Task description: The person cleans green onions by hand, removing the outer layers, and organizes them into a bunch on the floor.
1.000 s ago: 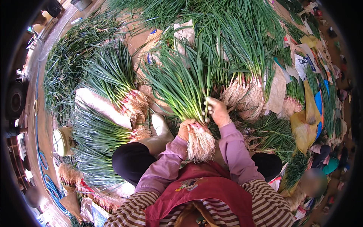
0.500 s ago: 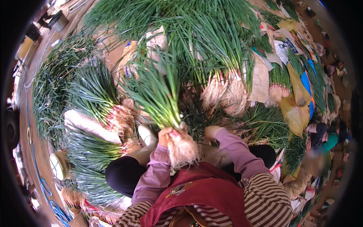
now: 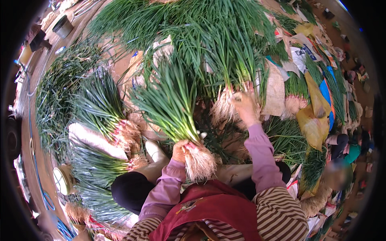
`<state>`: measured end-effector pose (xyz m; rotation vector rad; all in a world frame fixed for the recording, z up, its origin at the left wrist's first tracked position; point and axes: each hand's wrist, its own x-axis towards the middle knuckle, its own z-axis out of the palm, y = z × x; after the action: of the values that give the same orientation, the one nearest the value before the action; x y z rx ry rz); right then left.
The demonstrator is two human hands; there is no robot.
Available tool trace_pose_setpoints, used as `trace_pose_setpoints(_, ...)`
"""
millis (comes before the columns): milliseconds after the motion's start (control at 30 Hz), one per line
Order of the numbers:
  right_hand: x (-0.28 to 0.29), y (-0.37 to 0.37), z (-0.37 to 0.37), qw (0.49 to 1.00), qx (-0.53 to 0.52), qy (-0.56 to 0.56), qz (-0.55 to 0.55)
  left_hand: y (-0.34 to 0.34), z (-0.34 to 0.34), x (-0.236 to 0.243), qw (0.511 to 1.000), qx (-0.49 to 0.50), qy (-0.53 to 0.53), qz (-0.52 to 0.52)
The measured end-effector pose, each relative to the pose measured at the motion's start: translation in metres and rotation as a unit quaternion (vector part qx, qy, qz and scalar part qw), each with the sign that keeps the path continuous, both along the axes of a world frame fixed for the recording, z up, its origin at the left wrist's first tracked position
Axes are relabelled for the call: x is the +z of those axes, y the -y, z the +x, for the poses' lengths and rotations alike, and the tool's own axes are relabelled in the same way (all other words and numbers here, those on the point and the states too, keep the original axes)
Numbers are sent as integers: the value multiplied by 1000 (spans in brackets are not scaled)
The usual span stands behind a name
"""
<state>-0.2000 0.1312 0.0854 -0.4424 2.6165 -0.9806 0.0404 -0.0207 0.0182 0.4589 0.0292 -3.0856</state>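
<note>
Scallions (image 3: 179, 116): where is the held bunch?

– Just beyond my apron (image 3: 205, 207), leaves slanting up and left, pale roots (image 3: 200, 162) toward my lap.

State of your fingers?

– Left hand (image 3: 180, 151): fingers wrapped round the bunch just above the roots. Right hand (image 3: 243, 102): fingers bent in at the stem bases of the pile (image 3: 231, 60); cannot tell whether they have hold of a stem.

Step in hand?

– My reading: gathering. One hand keeps the bunch, the other picks at the pile.

What does the next move call for?

– Probably a low pinch on a few stems, a gentle pull clear of tangled leaves, and a steady left grip that doesn't crush.

Neighbours?

– One bundle (image 3: 100, 106) lies to the left, apart from mine, roots toward my boot (image 3: 154, 149).
</note>
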Motion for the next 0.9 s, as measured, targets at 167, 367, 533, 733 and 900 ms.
trace_pose_setpoints(167,1,0,87,997,80,-12,16,0,-4,-9,999,-26,-40,-13)
trace_pose_setpoints(367,-31,0,115,985,110,111,-73,-2,0,-35,999,-44,4,-23)
trace_pose_setpoints(533,-71,50,72,915,-95,269,-285,-6,0,-34,998,-64,6,-20)
trace_pose_setpoints(733,-128,27,111,965,115,125,202,-2,10,-40,995,-91,6,-28)
trace_pose_setpoints(900,-81,-9,83,865,339,151,339,1,9,-6,998,-28,-54,11)
